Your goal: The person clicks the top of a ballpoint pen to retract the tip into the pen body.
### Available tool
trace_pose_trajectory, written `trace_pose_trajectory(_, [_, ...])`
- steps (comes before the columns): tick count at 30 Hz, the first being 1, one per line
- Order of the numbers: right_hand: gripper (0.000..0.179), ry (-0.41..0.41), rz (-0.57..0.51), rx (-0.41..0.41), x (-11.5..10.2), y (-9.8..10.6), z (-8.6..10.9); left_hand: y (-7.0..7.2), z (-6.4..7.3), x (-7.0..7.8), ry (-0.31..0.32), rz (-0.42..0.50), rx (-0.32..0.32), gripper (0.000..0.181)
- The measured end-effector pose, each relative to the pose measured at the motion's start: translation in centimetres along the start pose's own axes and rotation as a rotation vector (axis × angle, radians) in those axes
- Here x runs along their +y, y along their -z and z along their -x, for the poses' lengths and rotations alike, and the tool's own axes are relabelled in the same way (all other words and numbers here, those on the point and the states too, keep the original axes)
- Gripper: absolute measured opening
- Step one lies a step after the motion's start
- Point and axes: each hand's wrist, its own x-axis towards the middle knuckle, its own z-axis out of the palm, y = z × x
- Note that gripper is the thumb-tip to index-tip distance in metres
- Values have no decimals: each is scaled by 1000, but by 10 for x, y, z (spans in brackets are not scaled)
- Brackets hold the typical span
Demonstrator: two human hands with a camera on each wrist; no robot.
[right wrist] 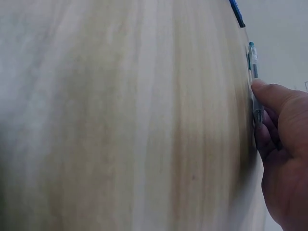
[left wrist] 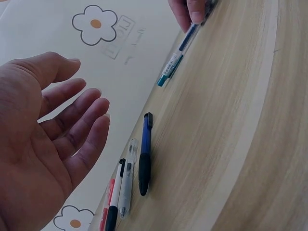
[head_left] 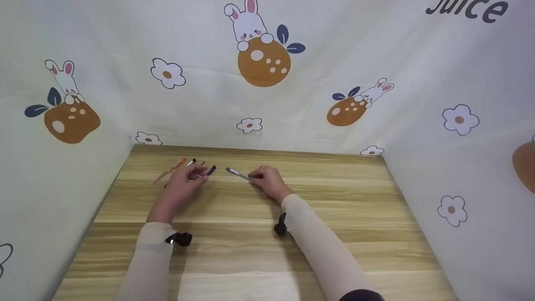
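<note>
My right hand (head_left: 269, 182) pinches a clear-barrelled pen (left wrist: 171, 67) with a teal clip end, thumb and fingers on its lower part; the teal end points toward the left hand. Over the row of pens at the left hovers my left hand (head_left: 186, 186), its fingers loosely bent with nothing between them. In the left wrist view a blue pen (left wrist: 145, 156) with a black grip lies nearest to the held pen. Beside it are a clear pen (left wrist: 126, 180), a white pen (left wrist: 114, 197) with black ends, and a red-orange pen (left wrist: 106, 207), side by side.
The wood-grain table (head_left: 234, 251) meets a pale curtain (head_left: 200, 104) printed with rabbits, oranges and flowers at its back and both sides. Small black cameras are strapped to both sleeves (head_left: 152, 255). The pens lie near the table's back edge.
</note>
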Motion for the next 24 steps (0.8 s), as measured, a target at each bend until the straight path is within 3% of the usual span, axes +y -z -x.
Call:
trace_pose_trajectory(16, [22,0,-30,23,0,-3,1,1,-2,-1,15,-26,15,33])
trace_pose_trajectory(24, [26,-33,-11,12,-1,-1,1,0,0,2,32,43,-5,35])
